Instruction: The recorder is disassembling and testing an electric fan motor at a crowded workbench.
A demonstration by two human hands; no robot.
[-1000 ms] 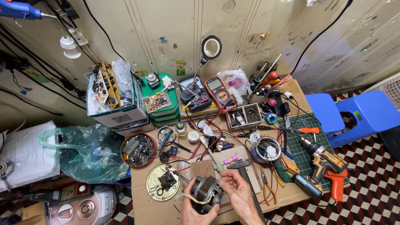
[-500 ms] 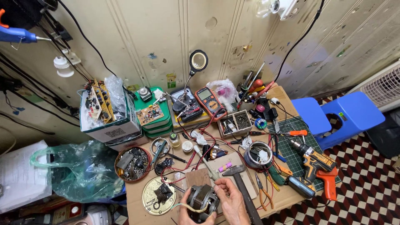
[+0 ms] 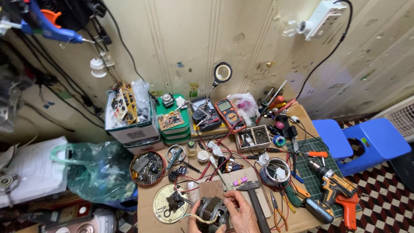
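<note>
At the bottom middle of the head view, a small electric motor (image 3: 212, 210) with copper windings sits at the near edge of the workbench (image 3: 302, 222). My right hand (image 3: 242, 214) rests on its right side, fingers curled over the top. Only a sliver of my left hand (image 3: 194, 221) shows at the frame edge, against the motor's left side. A hammer (image 3: 254, 199) lies just right of my right hand. To the motor's left lies a round brass plate (image 3: 166, 203) with a black part on it.
The bench is crowded: a bowl of metal scraps (image 3: 147, 168), green boxes (image 3: 173, 123), a multimeter (image 3: 227, 114), a magnifier lamp (image 3: 222, 72), a parts tray (image 3: 253, 138), an orange cordless drill (image 3: 336, 192), pliers (image 3: 278, 206). A blue stool (image 3: 366, 142) stands right, a green plastic bag (image 3: 99, 172) left.
The camera has tilted up, so the bench and both hands sit lower in view. My hands stay on the motor; my left hand is now mostly cut off.
</note>
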